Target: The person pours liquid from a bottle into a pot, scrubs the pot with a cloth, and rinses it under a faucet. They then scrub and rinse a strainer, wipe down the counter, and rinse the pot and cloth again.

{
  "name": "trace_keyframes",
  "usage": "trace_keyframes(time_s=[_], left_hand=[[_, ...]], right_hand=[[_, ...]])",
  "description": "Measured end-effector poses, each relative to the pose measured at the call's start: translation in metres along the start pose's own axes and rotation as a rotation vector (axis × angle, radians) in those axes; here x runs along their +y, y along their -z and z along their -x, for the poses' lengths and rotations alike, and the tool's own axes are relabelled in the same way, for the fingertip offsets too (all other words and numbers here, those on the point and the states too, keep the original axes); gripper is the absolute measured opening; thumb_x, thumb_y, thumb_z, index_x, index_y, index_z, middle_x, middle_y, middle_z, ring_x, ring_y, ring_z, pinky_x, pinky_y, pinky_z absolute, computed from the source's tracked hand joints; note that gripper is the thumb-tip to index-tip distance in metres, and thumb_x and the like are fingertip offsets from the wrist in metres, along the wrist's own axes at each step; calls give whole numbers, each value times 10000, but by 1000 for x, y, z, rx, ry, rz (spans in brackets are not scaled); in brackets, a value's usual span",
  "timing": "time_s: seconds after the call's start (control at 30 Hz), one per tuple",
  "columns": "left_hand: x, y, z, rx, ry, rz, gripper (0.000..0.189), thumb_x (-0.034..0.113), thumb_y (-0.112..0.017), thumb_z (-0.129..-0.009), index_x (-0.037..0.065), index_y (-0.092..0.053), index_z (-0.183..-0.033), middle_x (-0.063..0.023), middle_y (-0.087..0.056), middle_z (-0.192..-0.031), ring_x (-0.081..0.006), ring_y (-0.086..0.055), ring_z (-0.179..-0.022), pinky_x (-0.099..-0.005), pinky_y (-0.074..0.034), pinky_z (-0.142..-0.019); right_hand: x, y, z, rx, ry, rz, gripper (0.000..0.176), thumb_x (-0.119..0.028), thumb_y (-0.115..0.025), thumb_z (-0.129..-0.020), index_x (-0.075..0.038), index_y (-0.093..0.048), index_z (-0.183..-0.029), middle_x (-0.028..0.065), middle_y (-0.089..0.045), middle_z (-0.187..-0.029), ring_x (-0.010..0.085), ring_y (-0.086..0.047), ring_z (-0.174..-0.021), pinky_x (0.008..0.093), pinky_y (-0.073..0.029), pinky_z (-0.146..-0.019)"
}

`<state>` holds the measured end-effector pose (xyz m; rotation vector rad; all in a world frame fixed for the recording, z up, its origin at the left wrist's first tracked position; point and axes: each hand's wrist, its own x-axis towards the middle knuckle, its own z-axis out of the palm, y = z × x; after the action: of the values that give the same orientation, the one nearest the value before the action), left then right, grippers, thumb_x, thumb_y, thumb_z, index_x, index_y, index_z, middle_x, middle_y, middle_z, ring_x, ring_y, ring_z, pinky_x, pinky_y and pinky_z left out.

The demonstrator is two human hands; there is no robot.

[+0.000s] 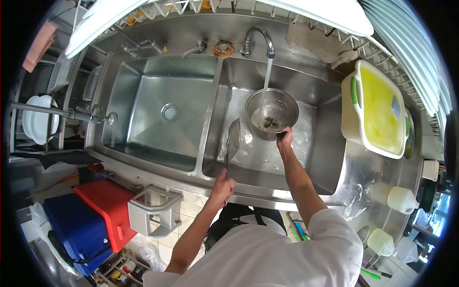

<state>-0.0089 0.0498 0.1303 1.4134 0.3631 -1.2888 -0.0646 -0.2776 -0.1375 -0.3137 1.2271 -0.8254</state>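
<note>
My right hand [285, 138] grips the near rim of a round steel pot [271, 113] held in the right sink basin [315, 143]. Water runs from the curved tap [258, 40] straight into the pot. My left hand [223, 185] holds the handle of a long steel ladle [233, 141], its bowl raised over the divider between the two basins. The water in the right basin looks soapy.
The left basin [162, 110] holds nothing but its drain. A white tub of yellow liquid [377, 107] stands on the right counter, with plastic jugs [400, 200] nearer me. Dish racks with white plates [325, 12] hang above. Red and blue crates [95, 215] sit on the floor at left.
</note>
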Motion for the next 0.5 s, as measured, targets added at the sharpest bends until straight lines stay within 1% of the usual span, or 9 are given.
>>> trace_keyframes(time_s=[0.1,0.17,0.2,0.27,0.3,0.37,0.43,0.47,0.5], left_hand=[[2,-7,10,-3,-34,20,885,62,-505,-714,-12,-38,-1463,-102,-561,-875,-88,-384,-455,-224,-273,-373],[-2,-4,15,-6,-56,49,885,72,-505,-717,-32,-30,-1457,-115,-571,-902,-90,-393,-459,-225,-279,-378],[-4,-2,12,-32,-53,38,885,88,-504,-730,-15,-17,-1462,-127,-590,-892,-98,-418,-451,-227,-294,-371],[-9,1,10,-58,-46,28,886,105,-503,-743,3,-4,-1468,-139,-610,-882,-106,-442,-443,-229,-308,-364],[-9,2,8,-54,-42,78,807,122,-500,-747,-7,-112,-1442,-137,-609,-873,-106,-446,-443,-225,-310,-361],[-10,5,9,-49,-32,128,737,139,-498,-751,-16,-221,-1417,-135,-608,-864,-106,-451,-443,-221,-312,-358],[-8,7,11,-260,-52,214,458,147,-491,-757,-3,-438,-1186,-130,-604,-847,-104,-463,-453,-223,-326,-357],[1,-2,18,-249,-32,203,232,146,-483,-760,44,-470,-968,-114,-598,-822,-102,-474,-459,-223,-330,-351],[4,-9,20,-197,29,216,244,132,-480,-763,44,-471,-991,-102,-588,-803,-112,-485,-474,-215,-339,-375]], right_hand=[[22,13,-12,-220,-206,90,333,-205,-658,-681,8,-599,-929,118,-602,-877,236,-569,-818,389,-476,-743],[18,9,1,-223,-332,850,272,-345,-652,-787,-80,-607,-828,8,-528,-710,155,-484,-632,387,-442,-702],[21,2,10,-213,-156,967,357,-443,-635,-816,-88,-623,-785,-12,-504,-661,125,-453,-589,347,-432,-630],[14,-18,15,-254,15,991,330,-404,-627,-828,-79,-626,-770,-11,-503,-651,124,-455,-579,338,-433,-593],[13,-36,10,-298,192,1004,306,-364,-619,-839,-70,-629,-755,-10,-501,-642,124,-456,-570,328,-433,-556],[18,-83,-17,-437,234,821,280,-308,-604,-853,-48,-633,-754,4,-513,-646,143,-482,-559,321,-437,-502],[0,-150,-5,-492,-27,737,190,-169,-529,-877,-10,-601,-802,55,-545,-704,156,-539,-579,329,-499,-528],[4,-179,0,-581,-121,389,79,-45,-516,-860,16,-565,-874,93,-547,-733,196,-563,-598,357,-533,-539],[2,-206,11,-530,-176,218,112,60,-524,-820,25,-532,-926,120,-541,-731,220,-573,-612,373,-542,-528]])
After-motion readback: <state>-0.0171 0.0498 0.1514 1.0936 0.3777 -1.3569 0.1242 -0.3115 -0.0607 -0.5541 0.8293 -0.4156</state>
